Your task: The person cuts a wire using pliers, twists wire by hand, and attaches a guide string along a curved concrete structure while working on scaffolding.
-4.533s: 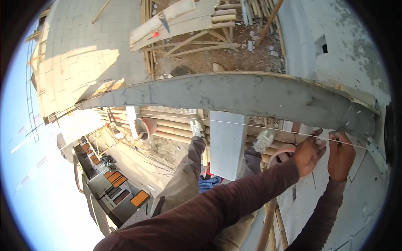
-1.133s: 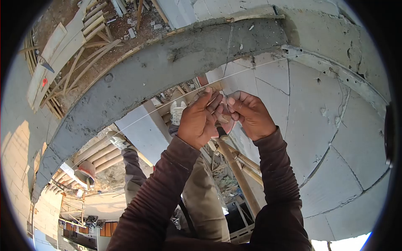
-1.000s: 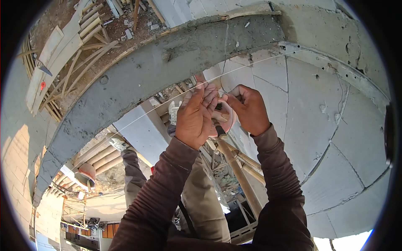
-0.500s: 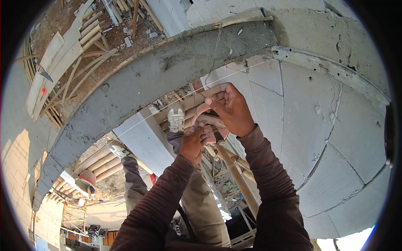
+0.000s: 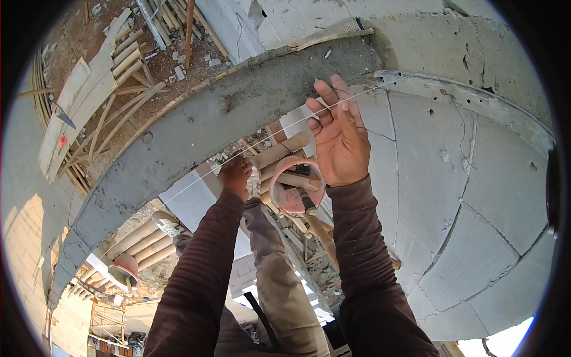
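Observation:
My right hand [image 5: 340, 140] is raised beside the curved concrete beam [image 5: 178, 128], palm showing, with its fingers apart and partly bent. A taut white string [image 5: 270, 138] crosses at its fingers; whether they touch it I cannot tell. Lower and to the left, my left hand [image 5: 236, 176] is closed near the beam's inner edge, close to the string. Anything inside its fingers is hidden. Between and below the hands is a pinkish bucket [image 5: 275, 193] with a dark-ended tool handle [image 5: 307, 202] and other tools in it.
Round wooden poles [image 5: 279, 152] lie under the bucket and my feet. Grey block wall [image 5: 440, 166] curves along the right. Curved boards and sticks [image 5: 77, 113] lie at upper left. Another bucket [image 5: 126, 266] stands at lower left.
My hands have moved apart from above the bucket: the left down-left to the beam's inner edge, the right upward, opening. The thin wire over the beam no longer shows there.

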Motion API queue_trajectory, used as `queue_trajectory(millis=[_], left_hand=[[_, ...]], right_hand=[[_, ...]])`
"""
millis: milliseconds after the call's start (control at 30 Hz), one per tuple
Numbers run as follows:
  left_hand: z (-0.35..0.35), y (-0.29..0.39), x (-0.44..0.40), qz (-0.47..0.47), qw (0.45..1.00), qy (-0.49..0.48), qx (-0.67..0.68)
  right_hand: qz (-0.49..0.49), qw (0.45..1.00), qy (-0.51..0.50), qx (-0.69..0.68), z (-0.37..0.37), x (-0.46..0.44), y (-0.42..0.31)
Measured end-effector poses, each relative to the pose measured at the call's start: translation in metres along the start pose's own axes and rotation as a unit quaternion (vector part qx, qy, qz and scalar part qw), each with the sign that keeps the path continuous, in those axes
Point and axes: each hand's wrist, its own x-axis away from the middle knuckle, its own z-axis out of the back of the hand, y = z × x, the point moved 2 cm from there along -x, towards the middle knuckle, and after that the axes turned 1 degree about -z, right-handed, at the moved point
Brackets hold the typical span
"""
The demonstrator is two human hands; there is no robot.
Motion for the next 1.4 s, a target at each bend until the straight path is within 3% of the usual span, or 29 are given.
queue_trajectory(millis=[67, 167, 267, 367, 467, 533, 600, 633, 700, 767, 833, 1033, 1133, 1200, 1267, 1333, 1400], left_hand=[[-0.009, 0.021, -0.009, -0.054, 0.997, -0.043, 0.023], [-0.02, 0.04, -0.022, -0.134, 0.986, -0.084, 0.056], [-0.022, 0.029, -0.047, -0.03, 0.941, -0.077, 0.329], [-0.022, 0.002, -0.042, 0.011, 0.974, -0.075, 0.215], [-0.025, 0.009, -0.014, 0.016, 0.993, -0.066, 0.094], [-0.019, 0.01, -0.014, 0.036, 0.997, 0.002, 0.074], [-0.001, 0.003, -0.016, 0.01, 0.996, 0.003, 0.092], [0.017, -0.019, -0.032, -0.113, 0.977, -0.004, -0.182], [0.044, -0.03, -0.023, -0.197, 0.917, -0.021, -0.348], [0.056, -0.013, 0.016, -0.126, 0.967, -0.033, -0.218], [0.083, -0.026, 0.031, -0.04, 0.996, -0.066, 0.055], [0.165, 0.021, 0.122, -0.008, 1.0, -0.003, 0.004], [0.226, 0.031, 0.154, -0.103, 0.99, 0.02, -0.091], [0.258, 0.064, 0.189, -0.128, 0.976, 0.04, -0.17], [0.29, 0.091, 0.215, -0.152, 0.964, 0.057, -0.209], [0.32, 0.11, 0.241, -0.174, 0.961, 0.084, -0.199], [0.347, 0.115, 0.255, -0.203, 0.959, 0.113, -0.16]], right_hand=[[0.023, 0.999, -0.032, 0.035, -0.004, -0.009, 0.002], [0.025, 0.989, 0.029, -0.141, -0.032, -0.02, -0.001], [0.047, 0.995, 0.031, 0.077, -0.015, -0.018, 0.007], [0.069, 0.918, 0.05, 0.387, -0.01, -0.018, 0.005], [0.14, 0.89, 0.01, 0.433, -0.022, -0.024, 0.003], [0.139, 0.971, -0.031, 0.194, -0.041, -0.034, 0.013], [0.109, 0.985, -0.068, 0.113, -0.049, -0.039, 0.015], [0.101, 0.979, -0.073, 0.162, -0.05, -0.041, 0.013], [0.094, 0.969, -0.071, 0.218, -0.047, -0.044, 0.011], [0.086, 0.967, -0.049, 0.236, -0.047, -0.042, 0.014], [0.08, 0.96, -0.017, 0.268, -0.046, -0.038, 0.013], [0.079, 0.951, 0.104, 0.28, -0.03, 0.007, 0.032], [0.023, 0.917, 0.154, 0.367, -0.051, 0.067, 0.056], [-0.068, 0.873, 0.059, 0.48, -0.07, 0.114, 0.078], [-0.166, 0.854, -0.087, 0.485, -0.132, 0.154, 0.097], [-0.162, 0.822, -0.252, 0.484, -0.217, 0.171, 0.107], [-0.055, 0.8, -0.32, 0.505, -0.312, 0.155, 0.119]])
